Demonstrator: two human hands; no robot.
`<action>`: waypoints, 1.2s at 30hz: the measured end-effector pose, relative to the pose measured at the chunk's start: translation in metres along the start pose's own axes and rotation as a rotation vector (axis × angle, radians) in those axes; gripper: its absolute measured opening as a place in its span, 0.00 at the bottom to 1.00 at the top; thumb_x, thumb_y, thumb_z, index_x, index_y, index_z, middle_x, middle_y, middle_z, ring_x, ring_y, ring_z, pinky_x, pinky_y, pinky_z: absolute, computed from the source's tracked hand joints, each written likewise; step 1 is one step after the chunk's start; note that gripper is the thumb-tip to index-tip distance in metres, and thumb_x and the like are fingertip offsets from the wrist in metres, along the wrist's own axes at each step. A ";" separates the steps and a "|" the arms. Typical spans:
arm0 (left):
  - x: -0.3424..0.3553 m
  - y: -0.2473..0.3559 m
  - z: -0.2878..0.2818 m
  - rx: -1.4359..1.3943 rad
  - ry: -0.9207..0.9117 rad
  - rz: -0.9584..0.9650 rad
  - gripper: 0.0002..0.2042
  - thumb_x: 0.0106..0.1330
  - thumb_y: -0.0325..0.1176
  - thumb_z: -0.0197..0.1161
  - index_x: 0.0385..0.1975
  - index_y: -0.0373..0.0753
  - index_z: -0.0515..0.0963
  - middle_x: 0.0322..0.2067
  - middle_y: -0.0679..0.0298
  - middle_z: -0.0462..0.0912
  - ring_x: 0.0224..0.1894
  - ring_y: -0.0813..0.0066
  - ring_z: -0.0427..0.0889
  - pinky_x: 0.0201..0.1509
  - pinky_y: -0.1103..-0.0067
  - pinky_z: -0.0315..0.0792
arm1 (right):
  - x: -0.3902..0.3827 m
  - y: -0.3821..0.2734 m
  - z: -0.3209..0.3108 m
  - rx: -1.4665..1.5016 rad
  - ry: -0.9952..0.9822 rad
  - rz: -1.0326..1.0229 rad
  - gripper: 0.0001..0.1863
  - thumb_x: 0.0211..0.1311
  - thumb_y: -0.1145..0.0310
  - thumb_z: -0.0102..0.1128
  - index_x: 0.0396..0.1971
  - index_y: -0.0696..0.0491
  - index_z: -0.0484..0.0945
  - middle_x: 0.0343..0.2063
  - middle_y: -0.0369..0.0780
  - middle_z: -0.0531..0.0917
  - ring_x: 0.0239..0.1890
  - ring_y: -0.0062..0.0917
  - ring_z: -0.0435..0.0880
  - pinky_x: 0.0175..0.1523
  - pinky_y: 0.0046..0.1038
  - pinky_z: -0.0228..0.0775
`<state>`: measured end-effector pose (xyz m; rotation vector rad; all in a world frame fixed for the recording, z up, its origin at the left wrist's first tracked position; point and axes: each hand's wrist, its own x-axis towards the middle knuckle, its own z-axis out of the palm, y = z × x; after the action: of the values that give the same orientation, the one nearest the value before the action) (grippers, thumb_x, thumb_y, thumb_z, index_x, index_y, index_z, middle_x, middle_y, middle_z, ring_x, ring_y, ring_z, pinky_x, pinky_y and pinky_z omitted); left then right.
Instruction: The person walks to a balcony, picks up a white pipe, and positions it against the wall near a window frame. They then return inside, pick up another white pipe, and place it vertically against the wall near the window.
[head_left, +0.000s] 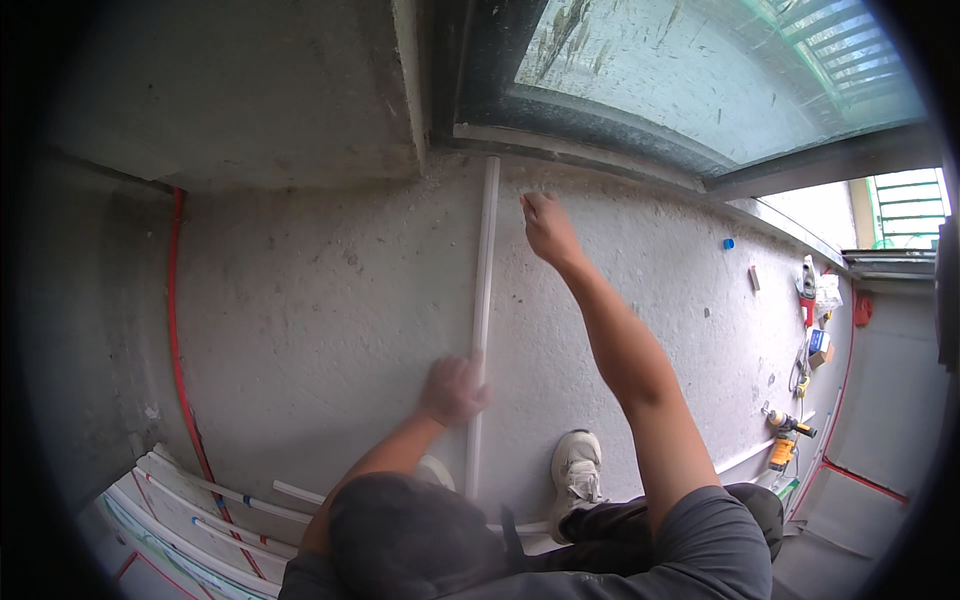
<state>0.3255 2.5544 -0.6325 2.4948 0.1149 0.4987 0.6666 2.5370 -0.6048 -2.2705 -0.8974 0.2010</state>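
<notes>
A long white plastic strip point(488, 230) lies on the grey concrete floor, running from the sill toward me. My left hand point(450, 390) is at the strip's lower half, its fingers over it and smeared by motion, so their grip is unclear. Farther up, to the right of the strip's far end, my right hand point(545, 225) has its fingers curled together; what is in them, if anything, is too small to make out.
Glazed window frame point(600, 130) along the far side. Red conduit point(173, 300) on the left; more white strips point(240, 495) lower left. At right: small blue cylinder point(728, 244), small block point(755, 278), red-handled tool point(807, 305), boxes point(820, 348), yellow power tool point(782, 450).
</notes>
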 end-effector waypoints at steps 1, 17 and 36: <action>-0.001 -0.001 0.000 -0.003 -0.006 -0.004 0.36 0.46 0.31 0.66 0.60 0.27 0.70 0.26 0.60 0.69 0.27 0.61 0.71 0.33 0.64 0.67 | 0.013 0.001 0.001 -0.045 -0.025 -0.007 0.13 0.68 0.63 0.55 0.36 0.59 0.81 0.36 0.56 0.83 0.42 0.55 0.81 0.47 0.50 0.72; 0.001 0.000 -0.003 -0.012 -0.063 -0.066 0.30 0.50 0.36 0.66 0.55 0.29 0.75 0.27 0.60 0.71 0.28 0.61 0.72 0.35 0.65 0.66 | 0.073 0.001 0.034 -0.206 0.106 -0.164 0.09 0.61 0.71 0.55 0.29 0.55 0.85 0.30 0.53 0.84 0.35 0.51 0.83 0.40 0.48 0.74; 0.002 -0.001 -0.003 -0.022 -0.038 -0.048 0.31 0.48 0.35 0.66 0.54 0.29 0.74 0.26 0.60 0.70 0.28 0.62 0.71 0.34 0.66 0.65 | 0.066 -0.003 0.028 -0.227 -0.081 -0.053 0.08 0.58 0.72 0.58 0.30 0.54 0.87 0.31 0.55 0.83 0.37 0.52 0.83 0.45 0.47 0.76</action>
<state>0.3266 2.5569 -0.6304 2.4725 0.1526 0.4301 0.7044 2.5969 -0.6182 -2.4579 -1.0682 0.1764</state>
